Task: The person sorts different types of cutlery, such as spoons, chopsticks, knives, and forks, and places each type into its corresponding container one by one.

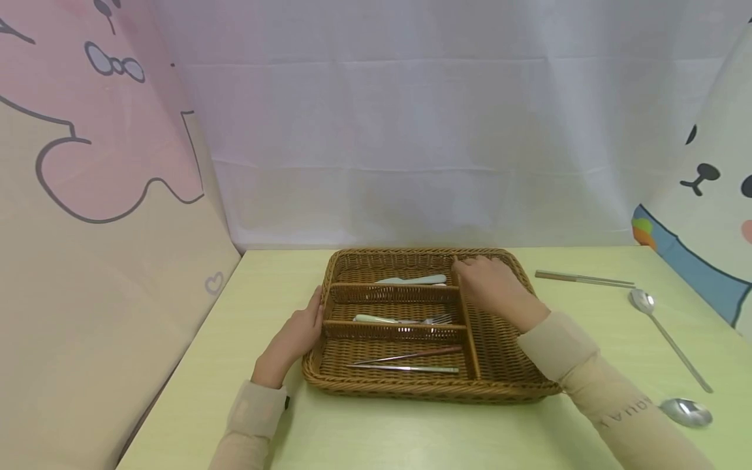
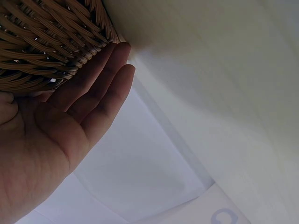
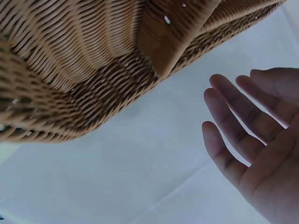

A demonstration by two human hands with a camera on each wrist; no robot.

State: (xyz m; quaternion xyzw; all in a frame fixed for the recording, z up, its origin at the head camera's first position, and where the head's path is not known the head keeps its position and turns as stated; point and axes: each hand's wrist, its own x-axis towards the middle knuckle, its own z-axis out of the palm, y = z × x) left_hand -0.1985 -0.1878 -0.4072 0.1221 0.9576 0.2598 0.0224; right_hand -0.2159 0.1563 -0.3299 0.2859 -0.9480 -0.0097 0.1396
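One wicker basket [image 1: 420, 390] sits mid-counter [image 1: 411, 437]; the left hand [image 1: 301, 333], its grip flat with fingers extended along the basket's side, probably steadies it; the right hand [image 1: 490, 284], its grip loosely spread and holding nothing, is over the far right section; dividers [image 1: 405, 333] seemingly keep knife [image 1: 429, 279], fork [image 1: 437, 320] and chopsticks [image 1: 435, 352] sorted. Two spoons [image 1: 643, 301] and more chopsticks [image 1: 558, 277] lie to the right; the right sleeve [image 1: 623, 405] blocks one spoon's handle.

The woven basket [image 1: 423, 388] is brown, the counter [image 1: 411, 437] pale yellow-green, the sleeves [image 1: 613, 398] beige, the cartoon figure [image 1: 100, 176] grey-outlined pink.
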